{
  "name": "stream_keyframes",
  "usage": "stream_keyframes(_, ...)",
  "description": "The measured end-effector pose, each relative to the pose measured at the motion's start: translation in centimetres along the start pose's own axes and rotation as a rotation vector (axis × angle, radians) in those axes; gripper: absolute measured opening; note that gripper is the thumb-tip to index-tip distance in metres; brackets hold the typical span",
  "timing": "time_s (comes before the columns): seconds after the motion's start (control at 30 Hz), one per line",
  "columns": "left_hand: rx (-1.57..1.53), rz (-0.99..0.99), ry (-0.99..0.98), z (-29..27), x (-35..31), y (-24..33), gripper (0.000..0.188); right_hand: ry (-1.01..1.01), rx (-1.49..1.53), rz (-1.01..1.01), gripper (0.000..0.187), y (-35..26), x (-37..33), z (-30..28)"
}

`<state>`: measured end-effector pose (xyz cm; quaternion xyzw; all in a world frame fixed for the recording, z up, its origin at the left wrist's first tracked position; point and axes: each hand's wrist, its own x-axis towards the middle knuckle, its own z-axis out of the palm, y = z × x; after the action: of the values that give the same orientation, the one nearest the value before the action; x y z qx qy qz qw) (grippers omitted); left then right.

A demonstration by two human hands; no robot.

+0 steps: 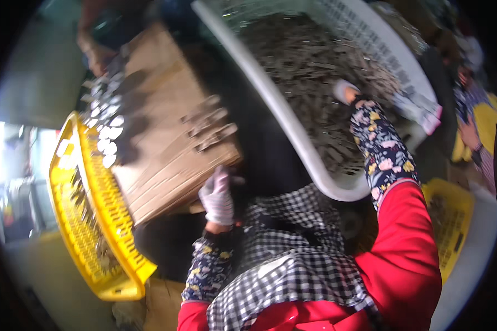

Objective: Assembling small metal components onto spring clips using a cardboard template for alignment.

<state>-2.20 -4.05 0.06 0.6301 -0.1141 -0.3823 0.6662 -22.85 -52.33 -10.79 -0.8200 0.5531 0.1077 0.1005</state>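
Note:
My left hand (218, 197), in a whitish glove, is beside the near right corner of a cardboard box (154, 116). Its visible fingers point up and apart, and nothing shows in them. A small group of brownish-grey flat pieces (210, 124) lies on the cardboard near that corner. Far to the right, my gloved right hand (346, 91) reaches into a big white plastic basket (281, 110). It touches a heap of similar strip-like pieces (309, 66), and its fingers are too hidden and blurred to read.
Shiny metal pieces (106, 118) line the cardboard's left edge, next to a yellow slotted basket (102, 237). Another person's hand (96, 58) is at the far left. A whitish glove (417, 107) is over the white basket's right rim. Another yellow basket (450, 220) stands at the right.

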Motion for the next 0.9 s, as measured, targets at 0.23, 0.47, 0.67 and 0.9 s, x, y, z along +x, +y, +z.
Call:
stream_keyframes(0.23, 0.051, -0.035, 0.241, -3.4, -1.7, 0.8, 0.036, 0.913, 0.165, 0.666, 0.025, -14.6, 0.0, 7.5)
stream_keyframes(0.47, 0.055, -0.081, 0.166, -3.4, -0.6, 0.4, 0.036, -0.022, 0.625, -0.103, 0.022, -14.7, -11.8, -12.3)
stream_keyframes(0.67, 0.013, -0.065, 0.095, -3.5, -0.9, 0.7, 0.036, -0.183, 1.166, -0.593, 0.022, -26.3, -15.7, -15.2)
stream_keyframes(0.9, -0.007, -0.084, 0.076, -3.0, -1.1, 0.8, 0.037, -0.573, 1.167, -0.547, 0.018, -37.6, -14.9, -7.9)
